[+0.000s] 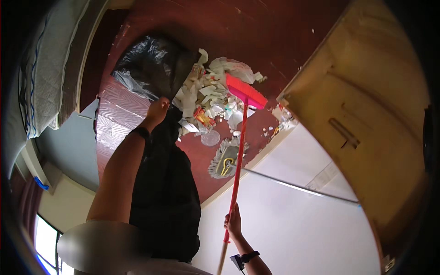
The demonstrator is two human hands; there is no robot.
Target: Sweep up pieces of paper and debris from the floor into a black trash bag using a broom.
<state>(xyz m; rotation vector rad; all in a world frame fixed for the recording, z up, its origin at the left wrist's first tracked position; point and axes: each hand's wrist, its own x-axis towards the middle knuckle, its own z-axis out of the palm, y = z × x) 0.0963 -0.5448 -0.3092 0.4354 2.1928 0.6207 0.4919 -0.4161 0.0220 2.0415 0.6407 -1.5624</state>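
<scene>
My left hand point(159, 109) is closed on the edge of a black plastic bag point(153, 64), which spreads over the dark red floor. In my right hand point(233, 221) is the red handle of a broom point(241, 142), gripped near its lower end in the picture. The broom's pink head point(246, 91) rests at the right side of a heap of crumpled paper and plastic rubbish point(211, 89). This heap lies against the bag's right side. A clear round plastic lid point(210, 138) sits on the floor nearer to me. The bag's opening cannot be made out.
A grey mop head point(228, 158) lies near the white wall point(293, 220), its metal pole running right. More scraps point(285, 120) lie by the wooden panel point(366, 91) on the right. A mattress point(59, 64) stands at the far left.
</scene>
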